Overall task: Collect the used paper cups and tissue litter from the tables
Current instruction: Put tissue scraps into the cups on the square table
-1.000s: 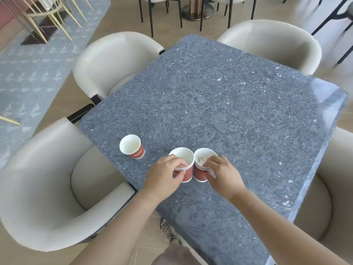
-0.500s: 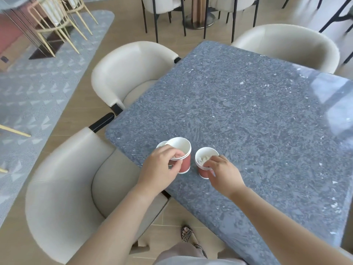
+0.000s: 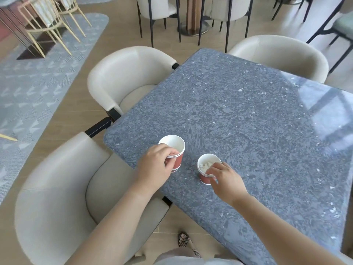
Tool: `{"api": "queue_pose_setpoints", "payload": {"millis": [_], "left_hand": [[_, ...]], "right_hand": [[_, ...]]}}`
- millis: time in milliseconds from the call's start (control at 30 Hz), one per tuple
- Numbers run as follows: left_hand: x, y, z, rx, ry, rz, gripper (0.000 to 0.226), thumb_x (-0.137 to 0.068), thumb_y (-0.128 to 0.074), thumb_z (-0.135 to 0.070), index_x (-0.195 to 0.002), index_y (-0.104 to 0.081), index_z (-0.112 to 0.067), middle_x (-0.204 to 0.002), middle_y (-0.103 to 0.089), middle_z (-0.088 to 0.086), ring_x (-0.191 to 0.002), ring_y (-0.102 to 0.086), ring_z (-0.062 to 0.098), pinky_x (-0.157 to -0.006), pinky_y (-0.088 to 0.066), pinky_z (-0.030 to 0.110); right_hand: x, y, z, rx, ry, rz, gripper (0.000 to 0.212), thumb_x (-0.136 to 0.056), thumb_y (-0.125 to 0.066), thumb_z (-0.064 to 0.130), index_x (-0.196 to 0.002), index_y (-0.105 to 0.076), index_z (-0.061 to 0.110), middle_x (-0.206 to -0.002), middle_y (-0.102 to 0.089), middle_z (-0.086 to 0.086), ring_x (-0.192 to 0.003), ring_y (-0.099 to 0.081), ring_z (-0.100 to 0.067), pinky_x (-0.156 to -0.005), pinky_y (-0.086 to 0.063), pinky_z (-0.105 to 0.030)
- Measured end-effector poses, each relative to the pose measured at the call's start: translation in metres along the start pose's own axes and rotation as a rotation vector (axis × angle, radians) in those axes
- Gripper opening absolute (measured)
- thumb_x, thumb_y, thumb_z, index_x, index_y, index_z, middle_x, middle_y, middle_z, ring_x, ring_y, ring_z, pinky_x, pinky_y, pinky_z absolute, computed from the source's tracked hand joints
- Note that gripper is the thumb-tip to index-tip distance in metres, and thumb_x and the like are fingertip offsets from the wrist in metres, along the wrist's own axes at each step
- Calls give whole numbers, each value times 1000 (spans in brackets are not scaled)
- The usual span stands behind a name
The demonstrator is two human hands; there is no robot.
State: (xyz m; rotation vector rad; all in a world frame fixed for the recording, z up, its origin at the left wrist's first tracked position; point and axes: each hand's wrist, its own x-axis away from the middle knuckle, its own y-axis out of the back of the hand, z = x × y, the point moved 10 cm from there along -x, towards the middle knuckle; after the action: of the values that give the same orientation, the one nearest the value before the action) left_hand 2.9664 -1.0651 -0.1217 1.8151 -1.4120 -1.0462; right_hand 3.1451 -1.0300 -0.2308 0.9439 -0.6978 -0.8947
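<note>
Paper cup stack (image 3: 175,150), red and empty, is near the grey table's (image 3: 248,111) corner, gripped by the left hand (image 3: 154,166). Nearby, the right hand (image 3: 226,180) pinches the rim of a second stack (image 3: 204,178) holding crumpled tissue (image 3: 205,165). The cup print is unreadable.

I see one cream armchair (image 3: 57,188) at the grey desk's (image 3: 248,121) near edge, a second armchair (image 3: 124,73) at its left edge, a third armchair (image 3: 277,48) at its far edge; a patterned rug (image 3: 28,88) lies leftward.

Glossy speckled stone table (image 3: 248,119); matt paper cups (image 3: 174,159); smooth leather-like chairs (image 3: 122,73).
</note>
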Motion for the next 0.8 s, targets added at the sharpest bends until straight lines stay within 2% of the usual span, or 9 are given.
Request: {"api": "queue_pose_setpoints", "payload": {"millis": [133, 300, 367, 567, 633, 733, 800], "left_hand": [[-2, -10, 5, 1, 4, 12, 13, -78, -69, -6, -86, -70, -16, -90, -68, -4, -88, -60, 20, -75, -39, 21], [-3, -26, 18, -9, 10, 55, 14, -78, -69, -8, -88, -70, -19, -90, -67, -6, -88, -59, 20, -75, -45, 28], [-2, -34, 25, -6, 17, 79, 15, -78, -69, -8, -87, -69, -19, -89, -67, -7, -87, -59, 19, -74, -44, 26], [8, -67, 42, 1, 56, 215, 20, -75, -68, -4, -86, -69, -21, -86, -66, -9, -86, -59, 17, -70, -45, 26], [12, -79, 44, 3, 70, 279, 20, -78, -66, -7, -89, -69, -23, -90, -66, -9, -90, -58, 16, -74, -47, 28], [15, -96, 36, 15, 34, 355, 16, -81, -64, -12, -92, -69, -24, -97, -66, -10, -96, -57, 13, -80, -41, 21], [16, -107, 25, 30, -6, 391, 15, -82, -63, -14, -93, -69, -24, -99, -66, -11, -98, -56, 12, -80, -37, 17]], "right_hand": [[0, 1, 0, -11, -6, -6, 18, -87, -55, 22, -102, -65, 21, -106, -60, 7, -105, -48, -17, -71, -50, -33], [1, 2, -3, -7, -17, -21, 20, -87, -54, 21, -104, -65, 22, -108, -60, 9, -107, -48, -15, -71, -50, -31], [1, 2, -4, -11, -22, -32, 19, -87, -55, 21, -103, -65, 21, -107, -60, 9, -106, -49, -15, -70, -49, -31], [3, -3, -5, -6, -25, -34, 19, -85, -55, 16, -101, -65, 22, -106, -60, 9, -105, -49, -16, -67, -50, -31], [4, -4, -5, -13, -23, -36, 20, -85, -55, 16, -102, -64, 22, -107, -60, 9, -105, -50, -17, -67, -52, -32], [7, -1, -6, -25, -25, -76, 28, -84, -57, 17, -111, -59, 23, -111, -59, 9, -105, -50, -17, -68, -53, -33], [10, 1, -8, -28, -32, -94, 26, -84, -59, 18, -110, -59, 23, -110, -59, 8, -104, -51, -18, -68, -53, -33]]}}
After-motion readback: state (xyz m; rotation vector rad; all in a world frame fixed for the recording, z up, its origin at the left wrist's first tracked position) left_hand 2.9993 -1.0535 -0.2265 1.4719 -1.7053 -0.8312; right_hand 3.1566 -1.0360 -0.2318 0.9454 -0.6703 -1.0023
